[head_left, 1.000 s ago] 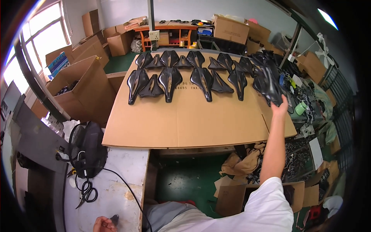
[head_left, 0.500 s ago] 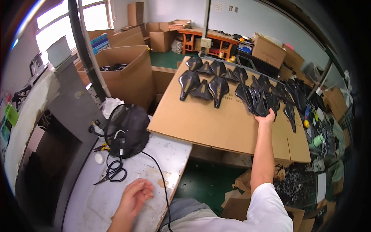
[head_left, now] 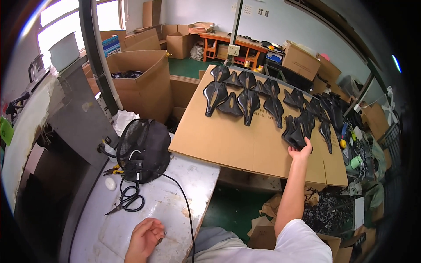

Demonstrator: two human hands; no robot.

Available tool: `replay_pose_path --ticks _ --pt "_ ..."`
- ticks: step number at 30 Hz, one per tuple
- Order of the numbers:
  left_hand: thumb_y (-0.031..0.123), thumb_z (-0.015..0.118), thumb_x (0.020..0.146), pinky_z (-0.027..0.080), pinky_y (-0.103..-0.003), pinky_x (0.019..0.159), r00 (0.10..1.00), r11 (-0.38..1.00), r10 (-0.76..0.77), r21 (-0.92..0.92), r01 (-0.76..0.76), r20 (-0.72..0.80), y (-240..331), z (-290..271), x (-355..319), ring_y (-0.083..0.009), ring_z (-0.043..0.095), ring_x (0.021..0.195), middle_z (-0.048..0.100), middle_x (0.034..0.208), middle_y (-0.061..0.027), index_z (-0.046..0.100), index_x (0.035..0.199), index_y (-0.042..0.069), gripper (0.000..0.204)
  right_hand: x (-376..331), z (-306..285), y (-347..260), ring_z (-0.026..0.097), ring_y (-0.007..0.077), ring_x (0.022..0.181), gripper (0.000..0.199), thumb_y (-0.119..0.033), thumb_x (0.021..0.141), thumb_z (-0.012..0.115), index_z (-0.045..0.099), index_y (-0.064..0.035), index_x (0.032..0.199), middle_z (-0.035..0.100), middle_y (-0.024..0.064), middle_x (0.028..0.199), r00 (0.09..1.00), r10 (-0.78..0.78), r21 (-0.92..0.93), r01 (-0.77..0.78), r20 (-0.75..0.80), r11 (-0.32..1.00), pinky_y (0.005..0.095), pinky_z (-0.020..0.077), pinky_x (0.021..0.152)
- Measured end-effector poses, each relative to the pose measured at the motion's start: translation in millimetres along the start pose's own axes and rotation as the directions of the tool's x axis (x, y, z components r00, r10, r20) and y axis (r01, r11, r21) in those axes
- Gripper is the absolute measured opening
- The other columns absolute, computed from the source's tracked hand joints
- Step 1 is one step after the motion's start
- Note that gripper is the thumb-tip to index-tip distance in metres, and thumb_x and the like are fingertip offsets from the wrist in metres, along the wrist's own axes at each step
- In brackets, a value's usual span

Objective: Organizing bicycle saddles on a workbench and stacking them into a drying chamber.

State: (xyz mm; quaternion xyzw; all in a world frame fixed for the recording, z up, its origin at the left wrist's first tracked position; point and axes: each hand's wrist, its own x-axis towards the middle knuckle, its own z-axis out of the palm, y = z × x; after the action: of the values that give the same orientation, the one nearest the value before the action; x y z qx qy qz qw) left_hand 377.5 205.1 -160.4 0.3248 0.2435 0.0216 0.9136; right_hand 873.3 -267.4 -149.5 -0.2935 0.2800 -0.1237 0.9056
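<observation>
1. Nearest us: left hand (head_left: 144, 236) rests on the worn grey bench (head_left: 175, 206), fingers loosely curled, holding nothing.
2. Just beyond it on the bench: one pair of black scissors (head_left: 127, 201), a black cable (head_left: 186, 210) and one black mesh fan (head_left: 144, 149) lying face down.
3. Right arm is stretched straight out over the gap to the flat cardboard sheet (head_left: 237, 140). Right hand (head_left: 301, 152) grips the near end of a black bicycle saddle (head_left: 296, 136) at the sheet's right side.
4. We count roughly fifteen or so black saddles on the sheet, in a loose double row running left to right; those at the right end overlap, so an exact count can't be made.
5. Left of the sheet: one large open cardboard box (head_left: 140, 83), dark parts visible inside near its rim; we can't tell what kind.
6. Far back: an orange table (head_left: 228, 44) and more stacked cartons (head_left: 302, 61), closed.
</observation>
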Motion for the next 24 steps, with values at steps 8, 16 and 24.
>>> replay_pose_path --ticks 8,16,24 --pt "0.022 0.055 0.101 0.057 -0.042 0.072 0.979 0.986 0.132 -0.084 -0.147 -0.158 -0.5 -50.4 -53.6 -0.0259 0.066 0.075 0.072 0.092 -0.0148 0.065 0.103 0.001 0.023 -5.5 -13.6 1.4 0.059 0.0353 0.126 0.047 -0.019 0.094 0.062 0.058 0.002 0.135 0.06 0.0191 0.141 0.899 -0.312 0.145 0.28 0.308 0.949 0.0565 0.0479 0.106" --pt "0.023 0.055 0.1 0.056 -0.042 0.07 0.922 0.95 0.252 -0.108 -0.294 -0.294 -3.4 -75.9 -111.0 -0.025 0.065 0.073 0.072 0.091 -0.0136 0.065 0.103 0.002 0.024 -149.8 108.9 133.9 0.018 0.035 0.157 0.07 -0.037 0.087 0.065 0.05 -0.0086 0.149 0.041 0.0117 0.162 0.892 0.148 0.113 -0.216 0.428 0.97 0.0724 -0.009 0.118" --pt "0.025 0.055 0.099 0.055 -0.04 0.071 0.882 0.921 0.303 -0.125 -0.368 -0.361 -15.1 -81.2 -140.8 -0.0228 0.065 0.073 0.072 0.092 -0.0124 0.065 0.1 0.003 0.023 -93.5 199.4 254.7 0.07 0.0339 0.105 0.044 -0.022 0.084 0.07 0.065 0.0053 0.118 0.071 0.0185 0.119 0.949 -0.154 0.165 0.111 0.275 0.98 0.045 0.0588 0.094"
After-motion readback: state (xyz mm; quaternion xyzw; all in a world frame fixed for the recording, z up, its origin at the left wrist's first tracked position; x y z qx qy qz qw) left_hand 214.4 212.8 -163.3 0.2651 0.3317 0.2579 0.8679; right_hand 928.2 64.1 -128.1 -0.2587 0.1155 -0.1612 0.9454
